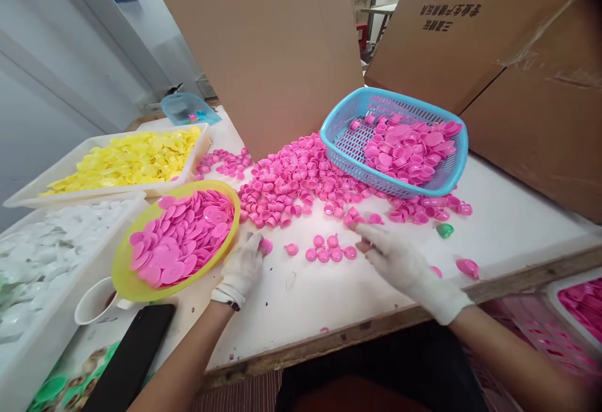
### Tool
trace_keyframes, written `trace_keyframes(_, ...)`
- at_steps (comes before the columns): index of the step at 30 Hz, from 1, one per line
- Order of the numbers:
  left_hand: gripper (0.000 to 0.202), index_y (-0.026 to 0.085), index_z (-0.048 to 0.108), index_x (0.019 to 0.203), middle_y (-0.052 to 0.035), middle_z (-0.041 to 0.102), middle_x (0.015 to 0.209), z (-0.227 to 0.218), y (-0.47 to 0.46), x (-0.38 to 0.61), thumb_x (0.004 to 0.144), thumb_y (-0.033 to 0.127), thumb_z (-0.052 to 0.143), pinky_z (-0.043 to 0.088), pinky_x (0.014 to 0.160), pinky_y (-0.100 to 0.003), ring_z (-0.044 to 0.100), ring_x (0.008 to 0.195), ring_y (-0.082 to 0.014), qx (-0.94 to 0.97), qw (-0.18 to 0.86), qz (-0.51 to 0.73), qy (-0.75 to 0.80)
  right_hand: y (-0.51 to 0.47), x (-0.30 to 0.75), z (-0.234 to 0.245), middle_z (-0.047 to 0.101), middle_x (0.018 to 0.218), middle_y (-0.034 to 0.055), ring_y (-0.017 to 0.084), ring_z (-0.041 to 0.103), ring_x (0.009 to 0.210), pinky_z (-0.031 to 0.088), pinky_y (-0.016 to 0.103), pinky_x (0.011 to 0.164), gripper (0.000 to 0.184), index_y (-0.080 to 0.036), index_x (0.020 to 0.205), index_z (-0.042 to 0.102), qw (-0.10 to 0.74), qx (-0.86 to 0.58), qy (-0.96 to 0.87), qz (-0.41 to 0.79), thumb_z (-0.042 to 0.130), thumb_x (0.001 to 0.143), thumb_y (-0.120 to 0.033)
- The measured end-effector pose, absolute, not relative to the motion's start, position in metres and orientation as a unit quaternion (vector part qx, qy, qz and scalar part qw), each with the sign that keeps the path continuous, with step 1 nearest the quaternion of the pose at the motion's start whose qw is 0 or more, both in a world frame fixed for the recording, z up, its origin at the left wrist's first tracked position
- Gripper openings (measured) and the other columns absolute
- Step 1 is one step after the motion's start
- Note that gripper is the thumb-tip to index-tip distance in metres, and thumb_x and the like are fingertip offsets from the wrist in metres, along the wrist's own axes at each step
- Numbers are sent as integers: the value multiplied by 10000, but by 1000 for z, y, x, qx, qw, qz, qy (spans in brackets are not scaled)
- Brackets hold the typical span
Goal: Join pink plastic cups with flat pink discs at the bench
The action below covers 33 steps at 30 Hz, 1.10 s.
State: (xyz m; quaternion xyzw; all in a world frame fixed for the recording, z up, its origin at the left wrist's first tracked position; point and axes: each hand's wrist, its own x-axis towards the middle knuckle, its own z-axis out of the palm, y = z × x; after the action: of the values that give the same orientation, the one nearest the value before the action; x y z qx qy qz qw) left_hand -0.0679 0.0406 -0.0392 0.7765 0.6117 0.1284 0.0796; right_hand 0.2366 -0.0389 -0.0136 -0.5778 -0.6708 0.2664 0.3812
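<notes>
Both my hands wear white gloves. My left hand (pixel 242 268) is curled beside the yellow bowl (pixel 123 271) of flat pink discs, its fingers closed on a small pink piece (pixel 266 246). My right hand (pixel 399 258) lies on the white table (pixel 329 293) with fingers stretched toward a short row of small pink cups (pixel 329 250); it is blurred. A large heap of pink cups (pixel 291 180) spreads behind them.
A blue basket (pixel 345 148) of pink discs leans at the back right. White trays of yellow pieces (pixel 132 158) and white pieces (pixel 42 255) stand left. A phone (pixel 136 355), a white cup (pixel 94 302), a green cup (pixel 444 230) and cardboard sheets (pixel 263 42) surround the space.
</notes>
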Motion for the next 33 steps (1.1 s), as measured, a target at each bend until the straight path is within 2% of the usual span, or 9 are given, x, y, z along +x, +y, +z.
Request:
trace_keyframes(3, 87, 187, 497, 743, -18, 577, 755, -39, 24, -73, 786, 251, 538, 439, 649, -283, 542, 704, -157, 750, 143, 170, 623, -58, 224, -49, 587, 905, 76, 194, 585, 759, 470, 312, 667, 358, -208, 1103, 600, 235, -616, -726, 196, 425, 808, -107)
trace_keyframes(5, 176, 189, 473, 703, 19, 537, 632, -34, 8, -69, 794, 319, 549, 424, 586, -259, 516, 604, -132, 706, 232, 211, 635, -69, 221, -58, 576, 880, 66, 181, 579, 738, 465, 297, 657, 351, -212, 1088, 608, 190, -610, -743, 200, 403, 825, -104)
trace_keyframes(7, 221, 186, 468, 709, 35, 526, 580, -28, -9, -56, 797, 368, 557, 426, 540, -238, 513, 545, -115, 642, 362, 242, 631, -78, 222, -55, 574, 875, 55, 174, 578, 773, 463, 289, 693, 314, -218, 1032, 618, 210, -588, -744, 240, 395, 838, -112)
trace_keyframes(10, 225, 173, 476, 788, 24, 579, 602, -21, -35, -18, 770, 362, 596, 494, 558, -250, 575, 548, -118, 526, 567, 253, 582, -86, 222, -40, 584, 869, 47, 168, 572, 770, 454, 291, 701, 236, -204, 1004, 604, 262, -597, -696, 302, 414, 866, -178)
trace_keyframes(14, 225, 155, 476, 844, 9, 605, 622, -22, -55, 34, 762, 325, 600, 546, 583, -275, 617, 555, -122, 458, 699, 229, 499, -88, 218, -23, 539, 689, -14, 119, 509, 594, 404, 233, 535, 140, -193, 872, 570, 273, -589, -600, 467, 452, 861, -269)
trace_keyframes(17, 222, 149, 482, 905, 0, 612, 663, -27, -55, 53, 793, 324, 560, 548, 554, -264, 616, 547, -115, 459, 709, 233, 482, -82, 219, -22, 481, 618, -43, 88, 486, 519, 374, 202, 477, 137, -190, 732, 480, 285, -578, -541, 541, 467, 837, -277)
trace_keyframes(22, 224, 154, 474, 990, 16, 579, 632, -36, -47, 55, 818, 292, 513, 502, 477, -220, 595, 509, -112, 486, 675, 214, 513, -60, 230, -31, 477, 605, -49, 69, 491, 457, 356, 186, 435, 151, -183, 713, 470, 253, -575, -534, 565, 479, 809, -299)
trace_keyframes(28, 105, 172, 482, 845, 33, 544, 533, -43, -39, 65, 825, 274, 494, 459, 432, -201, 556, 438, -105, 510, 668, 153, 519, -52, 233, -36, 505, 620, -46, 69, 508, 475, 341, 166, 411, 89, -180, 750, 511, 191, -563, -547, 590, 466, 777, -252)
trace_keyframes(33, 78, 191, 447, 818, 47, 530, 503, -41, -31, 69, 802, 247, 499, 422, 391, -189, 548, 418, -114, 517, 668, 87, 529, -49, 236, -35, 547, 659, -28, 82, 563, 529, 420, 174, 475, 101, -173, 795, 514, 170, -542, -512, 644, 492, 802, -272)
